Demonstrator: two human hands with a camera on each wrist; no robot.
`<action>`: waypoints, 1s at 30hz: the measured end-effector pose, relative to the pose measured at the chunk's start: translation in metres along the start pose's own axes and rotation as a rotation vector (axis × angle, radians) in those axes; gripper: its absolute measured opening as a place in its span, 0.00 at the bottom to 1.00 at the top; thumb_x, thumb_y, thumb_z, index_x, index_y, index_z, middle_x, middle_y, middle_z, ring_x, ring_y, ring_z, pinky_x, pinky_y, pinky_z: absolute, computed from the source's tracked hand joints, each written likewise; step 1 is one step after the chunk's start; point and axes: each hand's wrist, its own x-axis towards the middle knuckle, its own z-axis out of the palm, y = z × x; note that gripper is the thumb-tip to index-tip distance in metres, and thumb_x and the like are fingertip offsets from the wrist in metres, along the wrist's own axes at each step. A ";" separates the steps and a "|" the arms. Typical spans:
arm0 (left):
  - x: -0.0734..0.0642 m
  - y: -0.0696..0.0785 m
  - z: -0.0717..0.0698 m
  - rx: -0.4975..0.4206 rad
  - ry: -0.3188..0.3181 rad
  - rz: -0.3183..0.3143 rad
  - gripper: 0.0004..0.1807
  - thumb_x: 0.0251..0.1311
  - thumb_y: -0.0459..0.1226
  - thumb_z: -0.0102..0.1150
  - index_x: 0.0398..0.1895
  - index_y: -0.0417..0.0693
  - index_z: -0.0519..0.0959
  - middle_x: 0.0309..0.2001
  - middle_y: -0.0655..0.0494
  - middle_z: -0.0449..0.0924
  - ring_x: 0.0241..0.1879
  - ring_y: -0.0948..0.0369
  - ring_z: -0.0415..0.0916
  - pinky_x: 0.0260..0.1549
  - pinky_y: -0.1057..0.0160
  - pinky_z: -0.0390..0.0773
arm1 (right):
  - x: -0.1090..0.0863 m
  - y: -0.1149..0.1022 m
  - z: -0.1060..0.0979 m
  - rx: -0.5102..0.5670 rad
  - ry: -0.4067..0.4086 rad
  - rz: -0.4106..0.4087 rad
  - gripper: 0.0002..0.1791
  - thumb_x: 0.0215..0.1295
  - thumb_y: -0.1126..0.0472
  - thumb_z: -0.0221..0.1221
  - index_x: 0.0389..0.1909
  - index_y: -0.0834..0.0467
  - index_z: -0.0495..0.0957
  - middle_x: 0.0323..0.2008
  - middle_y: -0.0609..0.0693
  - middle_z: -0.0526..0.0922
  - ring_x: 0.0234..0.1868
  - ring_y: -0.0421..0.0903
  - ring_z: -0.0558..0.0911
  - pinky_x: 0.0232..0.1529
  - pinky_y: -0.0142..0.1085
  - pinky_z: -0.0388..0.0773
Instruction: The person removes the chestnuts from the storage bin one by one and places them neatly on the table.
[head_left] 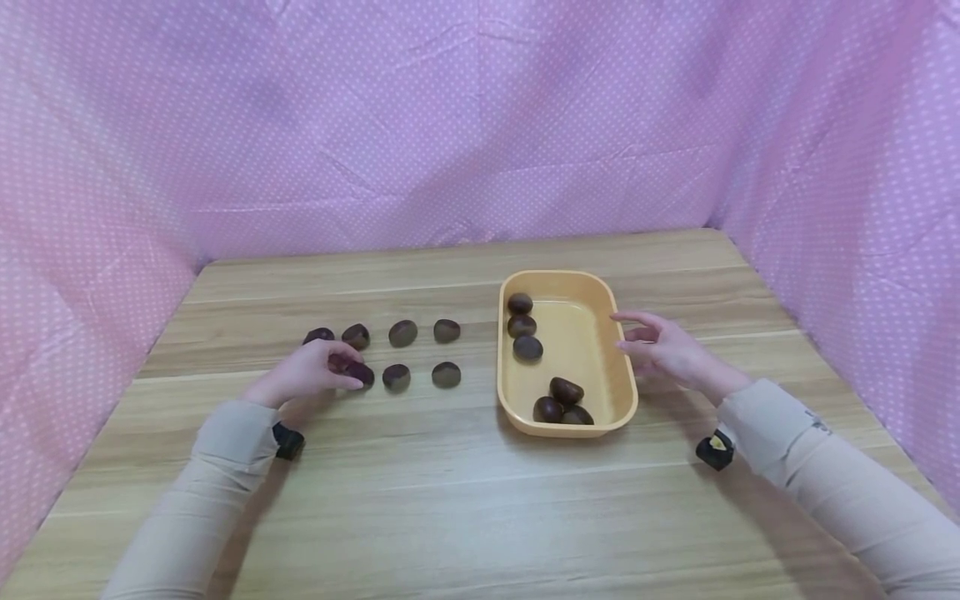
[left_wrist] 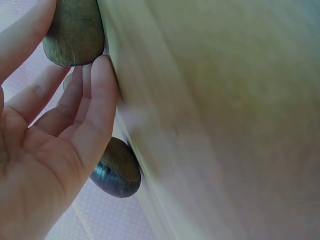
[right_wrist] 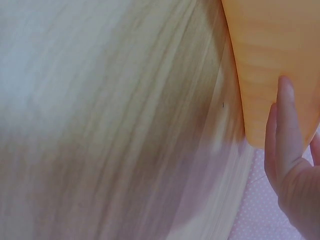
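On the table's left side, my left hand (head_left: 311,369) has its thumb and fingers around a dark brown chestnut (head_left: 361,374), low at the tabletop. That same chestnut (left_wrist: 75,32) is at the top of the left wrist view, between thumb and fingers, and another chestnut (left_wrist: 118,167) lies beyond the hand. My right hand (head_left: 675,354) is at the right side of a yellow plastic box (head_left: 558,431). Its fingers are extended against the box's outer wall (right_wrist: 260,60) in the right wrist view. Several chestnuts (head_left: 528,347) lie in the box, some along its left wall and 3 clustered near the front.
Between left hand and box, more chestnuts (head_left: 396,377) stand in two rough rows, the back one including a chestnut (head_left: 447,331) nearest the box. The wooden table (head_left: 450,500) reaches back to a pink dotted curtain (head_left: 450,125), which also hangs at both sides.
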 end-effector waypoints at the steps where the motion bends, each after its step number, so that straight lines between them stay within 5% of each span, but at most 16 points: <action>1: 0.000 0.000 0.000 0.002 0.001 0.000 0.21 0.51 0.39 0.69 0.45 0.34 0.78 0.38 0.48 0.81 0.40 0.57 0.78 0.42 0.61 0.76 | 0.000 0.000 0.000 -0.006 0.002 0.000 0.36 0.65 0.63 0.57 0.71 0.60 0.53 0.49 0.63 0.70 0.36 0.38 0.79 0.42 0.38 0.82; 8: -0.002 -0.002 -0.002 -0.005 -0.018 -0.014 0.21 0.52 0.40 0.68 0.46 0.35 0.78 0.38 0.50 0.81 0.39 0.60 0.76 0.41 0.64 0.74 | 0.000 0.001 0.001 -0.008 -0.001 -0.004 0.36 0.65 0.63 0.57 0.71 0.60 0.53 0.51 0.65 0.69 0.37 0.38 0.79 0.42 0.38 0.82; 17: -0.009 0.000 -0.009 -0.054 -0.026 -0.001 0.23 0.56 0.38 0.65 0.50 0.31 0.74 0.48 0.38 0.79 0.47 0.48 0.78 0.49 0.53 0.78 | 0.000 0.000 0.001 -0.022 0.004 -0.014 0.36 0.66 0.63 0.56 0.71 0.60 0.53 0.54 0.67 0.69 0.39 0.38 0.79 0.43 0.40 0.82; 24: -0.012 0.003 -0.015 -0.094 0.115 -0.004 0.24 0.56 0.33 0.64 0.54 0.29 0.72 0.48 0.37 0.78 0.47 0.48 0.77 0.47 0.62 0.78 | 0.000 0.000 0.001 -0.019 0.011 -0.009 0.35 0.66 0.62 0.56 0.71 0.60 0.54 0.53 0.66 0.69 0.38 0.38 0.79 0.43 0.40 0.82; 30: -0.011 0.022 -0.020 -0.116 0.190 -0.018 0.26 0.56 0.34 0.65 0.56 0.32 0.72 0.49 0.36 0.78 0.47 0.48 0.77 0.42 0.73 0.75 | 0.000 0.001 0.001 0.009 0.000 -0.005 0.35 0.66 0.63 0.56 0.71 0.61 0.53 0.51 0.65 0.70 0.38 0.39 0.79 0.44 0.40 0.82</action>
